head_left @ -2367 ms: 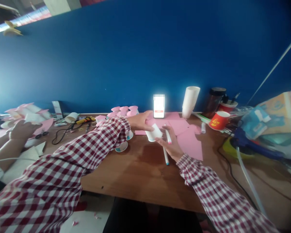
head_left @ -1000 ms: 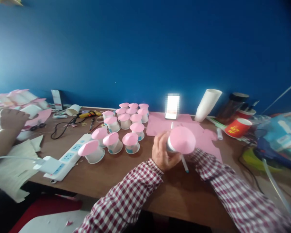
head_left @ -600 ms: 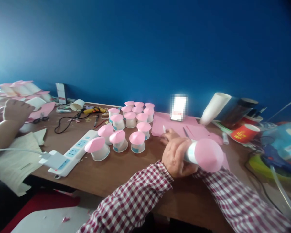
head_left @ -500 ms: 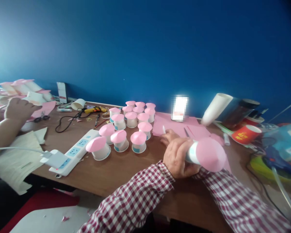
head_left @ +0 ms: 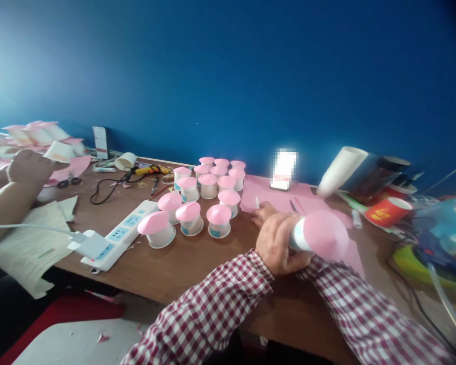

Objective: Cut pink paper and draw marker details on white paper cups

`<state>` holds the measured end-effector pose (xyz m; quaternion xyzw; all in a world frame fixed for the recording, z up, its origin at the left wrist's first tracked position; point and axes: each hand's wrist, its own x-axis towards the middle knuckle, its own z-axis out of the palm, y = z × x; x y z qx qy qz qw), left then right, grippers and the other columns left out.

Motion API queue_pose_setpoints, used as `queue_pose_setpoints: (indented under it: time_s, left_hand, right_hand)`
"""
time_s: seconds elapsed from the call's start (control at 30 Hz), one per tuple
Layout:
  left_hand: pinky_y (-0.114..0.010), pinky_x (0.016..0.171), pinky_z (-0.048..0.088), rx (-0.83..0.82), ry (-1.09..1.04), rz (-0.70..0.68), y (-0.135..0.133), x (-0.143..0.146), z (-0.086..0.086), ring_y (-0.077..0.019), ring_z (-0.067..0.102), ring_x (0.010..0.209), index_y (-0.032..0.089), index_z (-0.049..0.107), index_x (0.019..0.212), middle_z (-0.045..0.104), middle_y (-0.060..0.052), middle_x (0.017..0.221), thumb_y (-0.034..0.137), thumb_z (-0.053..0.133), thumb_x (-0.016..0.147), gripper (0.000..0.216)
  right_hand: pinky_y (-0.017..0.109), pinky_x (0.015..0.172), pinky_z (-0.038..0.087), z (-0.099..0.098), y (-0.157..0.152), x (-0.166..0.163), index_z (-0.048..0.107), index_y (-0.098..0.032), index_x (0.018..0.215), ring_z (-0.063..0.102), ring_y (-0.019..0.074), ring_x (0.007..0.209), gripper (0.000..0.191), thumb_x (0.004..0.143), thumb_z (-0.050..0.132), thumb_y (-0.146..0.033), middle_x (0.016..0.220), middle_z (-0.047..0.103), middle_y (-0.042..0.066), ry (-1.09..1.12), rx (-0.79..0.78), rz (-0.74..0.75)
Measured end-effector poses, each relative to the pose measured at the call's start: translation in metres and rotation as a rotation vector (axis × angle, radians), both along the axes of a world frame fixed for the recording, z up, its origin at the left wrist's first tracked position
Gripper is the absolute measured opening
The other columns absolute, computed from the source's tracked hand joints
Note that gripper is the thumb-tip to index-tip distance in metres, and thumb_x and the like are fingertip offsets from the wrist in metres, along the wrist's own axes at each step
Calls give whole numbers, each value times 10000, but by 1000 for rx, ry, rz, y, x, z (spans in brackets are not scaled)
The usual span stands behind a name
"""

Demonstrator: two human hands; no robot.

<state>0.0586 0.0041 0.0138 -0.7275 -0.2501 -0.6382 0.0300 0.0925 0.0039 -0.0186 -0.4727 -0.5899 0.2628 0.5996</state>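
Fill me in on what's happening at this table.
A person in a red-and-white checked shirt grips a small white paper cup capped with a pink paper cone in the left hand, tipped on its side above the brown wooden table. The right hand is mostly hidden behind it, with a white pen. A cluster of finished pink-capped cups stands alongside. Another person's hand works at the far left.

On the wooden table (head_left: 197,263) stand a cluster of pink-topped paper cups (head_left: 207,195), a white power strip (head_left: 117,239) at its left, pink paper sheets (head_left: 277,198) before a propped phone (head_left: 283,169), a red cup (head_left: 388,211) and a tilted white cup stack (head_left: 341,165).
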Motion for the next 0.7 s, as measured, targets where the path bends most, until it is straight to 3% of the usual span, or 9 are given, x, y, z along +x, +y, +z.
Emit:
queue_pose_setpoints:
  time_s: [0.07,0.23,0.33,0.43,0.53,0.6,0.7]
  left_hand:
    - [-495,965,509,1,0,19,0,0,0,-325,609,1134,160,355,1410,609,-184,1191,414,611,784,722]
    - [-516,981,500,19,-13,42,0,-2,3,-318,606,1108,144,394,1377,605,-180,1166,432,633,781,703]
    - [-524,975,500,9,-12,44,1,-3,3,-319,605,1103,151,391,1379,602,-178,1159,433,641,779,708]
    - [-527,970,503,-8,-3,48,2,-2,1,-322,604,1106,160,384,1386,598,-177,1170,439,627,784,706]
    - [-511,966,505,2,-8,40,3,-2,0,-318,604,1099,148,397,1380,600,-180,1166,438,634,780,707]
    - [-505,967,501,1,-15,30,3,-2,-1,-318,602,1098,146,402,1380,602,-182,1167,438,643,777,712]
    - [-512,980,487,-16,-6,30,3,-2,-1,-322,603,1105,155,389,1387,602,-180,1177,439,640,777,719]
  right_hand:
    - [396,1220,285,2,-2,0,224,-379,1540,65,319,1529,926,729,658,-486,1475,417,-35,183,20,64]
    - [430,1181,296,9,-3,-3,359,-311,1498,165,301,1516,751,811,456,-599,1380,473,20,393,-11,134]
    - [400,1207,223,15,-4,-9,306,-302,1522,25,266,1534,780,831,363,-657,1406,446,27,441,-15,142]
    - [340,1224,104,19,-5,-14,204,-289,1561,-154,206,1511,846,840,153,-730,1484,370,7,486,-9,158]
    - [325,1204,114,18,-5,-13,227,-244,1557,-150,207,1509,929,814,3,-756,1510,320,16,556,6,174]
    - [357,1183,176,15,-4,-10,341,-220,1512,-35,233,1529,953,802,47,-784,1454,376,44,616,25,187]
    - [375,1193,258,9,2,-9,553,-226,1348,182,253,1517,843,777,310,-797,1274,528,64,734,49,192]
